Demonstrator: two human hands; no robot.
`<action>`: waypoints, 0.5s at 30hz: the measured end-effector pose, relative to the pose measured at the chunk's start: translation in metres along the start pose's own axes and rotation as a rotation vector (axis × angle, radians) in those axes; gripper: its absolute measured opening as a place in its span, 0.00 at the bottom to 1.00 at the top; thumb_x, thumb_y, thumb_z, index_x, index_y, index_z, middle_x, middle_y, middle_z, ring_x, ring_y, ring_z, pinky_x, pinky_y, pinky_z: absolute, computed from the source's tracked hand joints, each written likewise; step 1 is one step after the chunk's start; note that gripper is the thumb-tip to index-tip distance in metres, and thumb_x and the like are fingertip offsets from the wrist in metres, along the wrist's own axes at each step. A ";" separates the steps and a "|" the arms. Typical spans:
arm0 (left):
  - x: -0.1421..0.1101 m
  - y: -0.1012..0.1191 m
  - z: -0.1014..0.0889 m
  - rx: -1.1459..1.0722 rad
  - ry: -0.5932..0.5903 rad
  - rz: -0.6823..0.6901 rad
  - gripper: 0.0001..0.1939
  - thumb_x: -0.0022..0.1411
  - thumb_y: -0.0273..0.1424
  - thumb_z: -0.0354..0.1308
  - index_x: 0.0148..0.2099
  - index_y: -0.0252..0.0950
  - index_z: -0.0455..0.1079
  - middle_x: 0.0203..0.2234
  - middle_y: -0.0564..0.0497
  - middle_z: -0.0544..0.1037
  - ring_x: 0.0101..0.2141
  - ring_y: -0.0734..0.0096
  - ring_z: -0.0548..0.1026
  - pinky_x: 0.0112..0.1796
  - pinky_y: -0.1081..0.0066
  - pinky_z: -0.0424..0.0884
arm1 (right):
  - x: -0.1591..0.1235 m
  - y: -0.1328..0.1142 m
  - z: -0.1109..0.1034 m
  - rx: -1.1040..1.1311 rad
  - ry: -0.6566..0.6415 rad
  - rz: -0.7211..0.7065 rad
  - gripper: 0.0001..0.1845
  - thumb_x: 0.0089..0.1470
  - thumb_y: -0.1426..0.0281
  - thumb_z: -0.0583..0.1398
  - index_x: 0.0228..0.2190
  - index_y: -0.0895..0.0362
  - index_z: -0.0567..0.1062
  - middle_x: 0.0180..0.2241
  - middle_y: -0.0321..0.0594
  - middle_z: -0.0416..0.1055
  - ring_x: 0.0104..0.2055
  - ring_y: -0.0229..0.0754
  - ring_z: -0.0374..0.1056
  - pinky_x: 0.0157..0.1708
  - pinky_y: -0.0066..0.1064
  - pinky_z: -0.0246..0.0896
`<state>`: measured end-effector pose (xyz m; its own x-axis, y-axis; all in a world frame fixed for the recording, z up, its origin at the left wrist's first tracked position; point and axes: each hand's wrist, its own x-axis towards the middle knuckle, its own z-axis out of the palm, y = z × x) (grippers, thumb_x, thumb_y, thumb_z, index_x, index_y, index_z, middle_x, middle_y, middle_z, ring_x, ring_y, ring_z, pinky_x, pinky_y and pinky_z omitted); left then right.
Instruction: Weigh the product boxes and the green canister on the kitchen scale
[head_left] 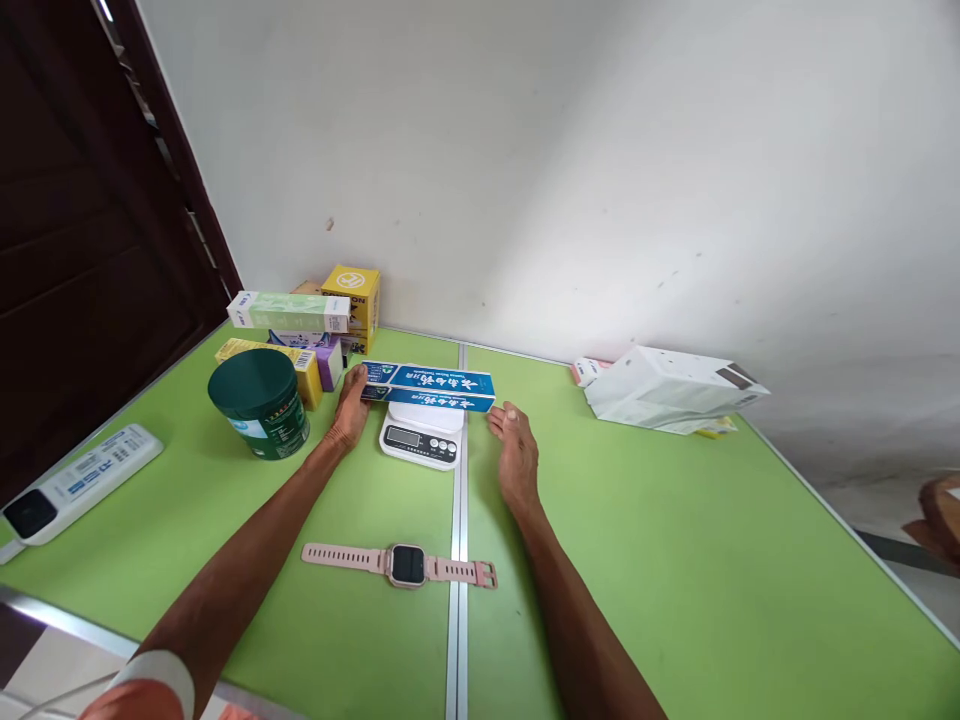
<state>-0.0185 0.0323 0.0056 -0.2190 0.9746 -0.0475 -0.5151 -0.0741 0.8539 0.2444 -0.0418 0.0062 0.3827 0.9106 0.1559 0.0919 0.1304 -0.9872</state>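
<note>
Toothpaste box (450,380) over white scale (417,456) on bench (675,560); placement looks largely done; left hand (349,410), grip clamped on box's left end, not yet released; right hand (517,458) near right end, grip cannot be told.

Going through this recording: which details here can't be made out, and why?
All in the head view:
Scale: part of its platform, hidden by the blue toothpaste box.
Display: any reading, too small to make out.
Low yellow box: its middle, behind the dark green tub.
Pink-and-white box: its right part, behind the white package.
Brown object: cut off by the right edge.
</note>
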 end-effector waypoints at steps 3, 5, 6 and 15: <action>-0.006 0.005 0.008 -0.037 -0.003 -0.018 0.19 0.67 0.47 0.67 0.53 0.42 0.75 0.54 0.46 0.84 0.62 0.55 0.78 0.61 0.60 0.75 | -0.002 -0.001 0.005 0.064 -0.018 0.014 0.48 0.61 0.32 0.58 0.63 0.58 0.75 0.58 0.57 0.80 0.62 0.61 0.76 0.68 0.60 0.67; -0.010 0.009 0.012 -0.004 -0.017 -0.024 0.19 0.68 0.47 0.65 0.55 0.43 0.76 0.54 0.46 0.84 0.63 0.54 0.78 0.63 0.57 0.75 | -0.003 -0.001 0.007 0.090 -0.015 0.024 0.50 0.59 0.30 0.59 0.62 0.59 0.75 0.57 0.58 0.80 0.61 0.61 0.77 0.68 0.60 0.68; -0.010 0.010 0.014 0.017 -0.024 -0.031 0.19 0.69 0.47 0.65 0.56 0.44 0.77 0.54 0.46 0.84 0.63 0.53 0.78 0.63 0.56 0.75 | -0.003 0.000 0.007 0.100 -0.013 0.027 0.50 0.59 0.30 0.59 0.61 0.59 0.76 0.56 0.59 0.81 0.60 0.61 0.77 0.68 0.60 0.68; -0.006 0.012 0.019 0.031 -0.005 -0.068 0.20 0.70 0.47 0.62 0.57 0.44 0.78 0.59 0.44 0.83 0.69 0.49 0.74 0.65 0.52 0.74 | -0.002 0.001 0.006 0.112 -0.002 0.019 0.47 0.59 0.30 0.58 0.57 0.57 0.78 0.56 0.58 0.81 0.60 0.61 0.77 0.66 0.61 0.70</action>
<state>-0.0074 0.0297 0.0256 -0.1800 0.9783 -0.1031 -0.5029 -0.0015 0.8643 0.2381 -0.0406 0.0050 0.3812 0.9143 0.1367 -0.0184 0.1554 -0.9877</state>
